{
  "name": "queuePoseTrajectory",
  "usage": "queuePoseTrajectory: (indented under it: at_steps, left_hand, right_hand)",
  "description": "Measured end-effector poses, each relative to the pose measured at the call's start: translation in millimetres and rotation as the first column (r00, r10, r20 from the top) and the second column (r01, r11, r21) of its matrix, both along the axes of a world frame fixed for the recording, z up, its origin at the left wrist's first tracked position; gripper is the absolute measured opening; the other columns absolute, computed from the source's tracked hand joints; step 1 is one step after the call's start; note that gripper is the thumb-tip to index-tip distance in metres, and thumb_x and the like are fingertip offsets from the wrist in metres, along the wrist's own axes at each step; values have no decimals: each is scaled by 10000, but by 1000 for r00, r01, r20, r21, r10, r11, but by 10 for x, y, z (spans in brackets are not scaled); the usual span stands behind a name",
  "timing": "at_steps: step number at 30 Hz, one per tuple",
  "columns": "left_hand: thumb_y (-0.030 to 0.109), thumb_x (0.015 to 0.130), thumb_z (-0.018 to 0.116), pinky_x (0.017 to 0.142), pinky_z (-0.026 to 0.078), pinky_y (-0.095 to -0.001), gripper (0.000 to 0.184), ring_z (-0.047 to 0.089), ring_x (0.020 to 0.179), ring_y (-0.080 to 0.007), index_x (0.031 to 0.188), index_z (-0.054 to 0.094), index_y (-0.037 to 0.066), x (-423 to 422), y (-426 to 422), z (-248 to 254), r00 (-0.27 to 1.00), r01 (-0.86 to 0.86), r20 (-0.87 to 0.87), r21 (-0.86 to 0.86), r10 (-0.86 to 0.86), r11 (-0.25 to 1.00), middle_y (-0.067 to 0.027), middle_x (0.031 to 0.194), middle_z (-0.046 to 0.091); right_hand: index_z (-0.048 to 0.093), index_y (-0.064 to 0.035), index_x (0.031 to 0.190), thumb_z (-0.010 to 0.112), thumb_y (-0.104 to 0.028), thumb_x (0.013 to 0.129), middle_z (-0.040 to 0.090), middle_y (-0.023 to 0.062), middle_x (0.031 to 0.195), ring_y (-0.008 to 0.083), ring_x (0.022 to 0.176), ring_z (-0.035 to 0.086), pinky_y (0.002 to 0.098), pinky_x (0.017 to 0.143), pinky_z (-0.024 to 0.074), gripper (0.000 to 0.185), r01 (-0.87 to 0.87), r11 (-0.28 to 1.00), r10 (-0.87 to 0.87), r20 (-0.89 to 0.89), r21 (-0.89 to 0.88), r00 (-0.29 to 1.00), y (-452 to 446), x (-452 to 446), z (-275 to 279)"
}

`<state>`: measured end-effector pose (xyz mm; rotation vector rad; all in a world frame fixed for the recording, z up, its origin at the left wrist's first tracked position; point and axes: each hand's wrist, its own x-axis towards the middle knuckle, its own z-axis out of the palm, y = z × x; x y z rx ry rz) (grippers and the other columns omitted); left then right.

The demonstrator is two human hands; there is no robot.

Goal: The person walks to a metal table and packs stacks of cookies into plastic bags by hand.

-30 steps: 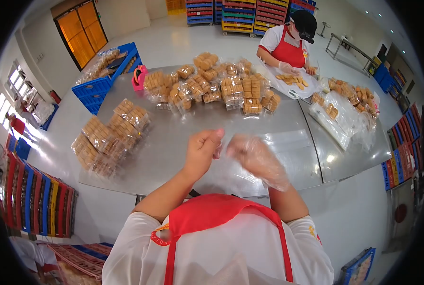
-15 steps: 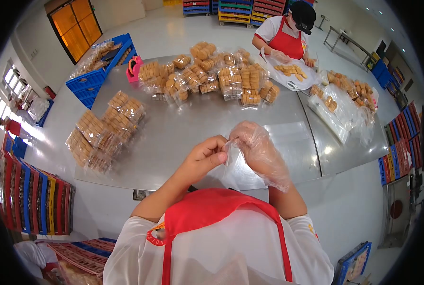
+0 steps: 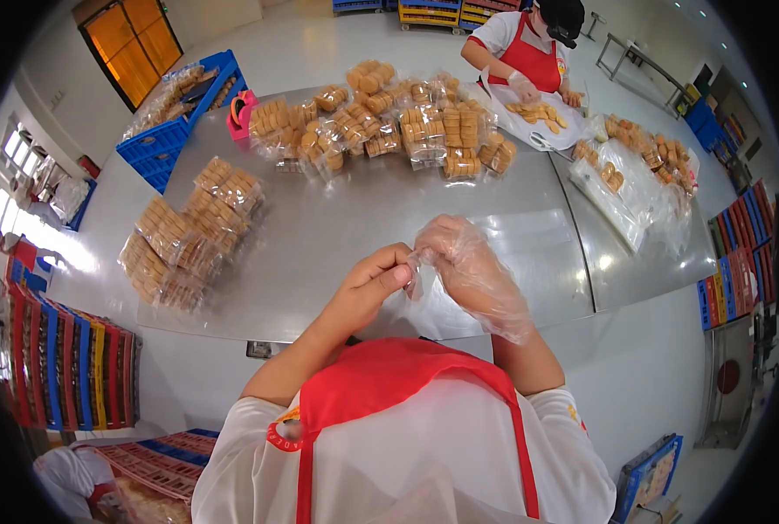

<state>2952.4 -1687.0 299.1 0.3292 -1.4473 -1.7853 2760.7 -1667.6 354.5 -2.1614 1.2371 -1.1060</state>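
Note:
My left hand (image 3: pixel 375 284) is bare, with thumb and forefinger pinched on a piece of thin clear plastic (image 3: pixel 416 278). I cannot make out whether this is a glove or a bag. My right hand (image 3: pixel 464 266) wears a loose clear plastic glove (image 3: pixel 505 306). Its fingers are closed on the same thin plastic, right against my left fingertips. Both hands are above the front of the steel table (image 3: pixel 337 236). Beyond them lies a pile of clear packs of round biscuits (image 3: pixel 424 135). More biscuit packs (image 3: pixel 180 231) are stacked at the left.
A pink tape dispenser (image 3: pixel 240 115) stands near a blue crate (image 3: pixel 154 157) at the back left. Across the table a co-worker (image 3: pixel 534 61) handles loose biscuits (image 3: pixel 538 113) on white plastic. Clear bags (image 3: pixel 643 196) and more biscuits lie at the right.
My hands stay together on the thin plastic, and the left moves slightly up. The plastic hanging between them shows less. The co-worker's hand has lifted a little; the view has tilted slightly.

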Motion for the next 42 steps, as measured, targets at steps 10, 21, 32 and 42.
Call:
queuePoseTrajectory:
  at_steps: [10, 21, 32, 42]
  left_hand:
    - [147, 954, 604, 817, 464, -318, 132, 570, 917, -167, 937, 577, 20, 2, 48, 96, 995, -46, 93, -33, 49, 998, -51, 932, 566]
    - [-33, 838, 592, 714, 461, -285, 138, 540, 801, -146, 748, 508, 28, -63, -2, -43, 976, -210, 63, 22, 208, 978, -28, 861, 513]
    - [-70, 765, 546, 701, 500, -351, 205, 593, 815, -251, 945, 611, 5, 173, -1, 362, 661, -210, 273, -827, 699, 522, -154, 1139, 519]
    - [-53, 736, 549, 940, 486, -427, 643, 529, 1199, -400, 1366, 427, -23, 108, -134, 931, 549, 331, 672, -721, 497, 608, -186, 1427, 432]
  right_hand:
    - [626, -73, 1009, 652, -66, 868, 616, 95, 1002, 266, 902, 585, 381, 810, 473, 144, -101, 972, 64, 175, 213, 982, -76, -51, -147]
    - [480, -42, 1202, 640, -74, 893, 553, 86, 1116, 116, 884, 557, 272, 800, 483, 350, -288, 866, -185, 796, 410, 577, 196, 178, -576]
    - [547, -40, 802, 522, -72, 860, 487, 26, 674, 109, 649, 458, 306, 596, 410, 70, 154, 795, -439, 381, 587, 814, 143, -105, -459]
    - [605, -18, 990, 602, -82, 724, 610, 176, 1031, 336, 952, 595, 426, 766, 514, 274, -431, 815, 109, -629, -387, 770, 132, 10, 30]
